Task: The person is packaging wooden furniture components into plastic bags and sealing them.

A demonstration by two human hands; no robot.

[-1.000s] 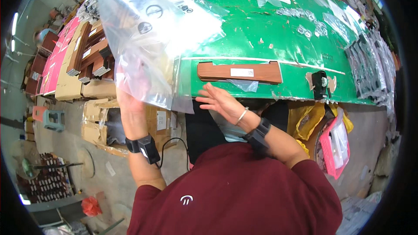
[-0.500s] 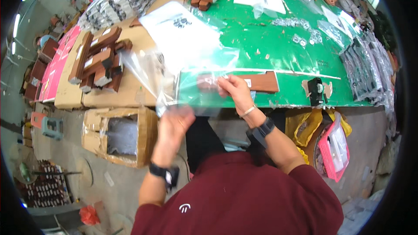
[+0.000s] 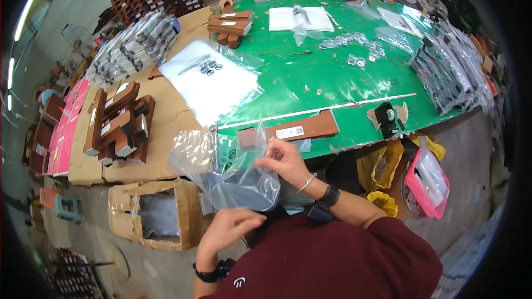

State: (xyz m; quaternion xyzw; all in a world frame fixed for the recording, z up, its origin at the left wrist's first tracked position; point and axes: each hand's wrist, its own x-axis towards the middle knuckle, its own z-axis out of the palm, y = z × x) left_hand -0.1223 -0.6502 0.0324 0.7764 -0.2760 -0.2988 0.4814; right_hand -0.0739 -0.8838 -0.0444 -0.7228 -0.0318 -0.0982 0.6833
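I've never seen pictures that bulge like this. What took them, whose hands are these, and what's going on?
There is no robot: a person works barehanded. The view comes from a wide fisheye camera worn on the head, looking down; its lens bends straight edges. On the green table lies a brown piece with a white label. More brown pieces are stacked on cardboard to the left. The right hand seems to pinch a clear plastic bag. The left hand is just below it; whether it touches is unclear.
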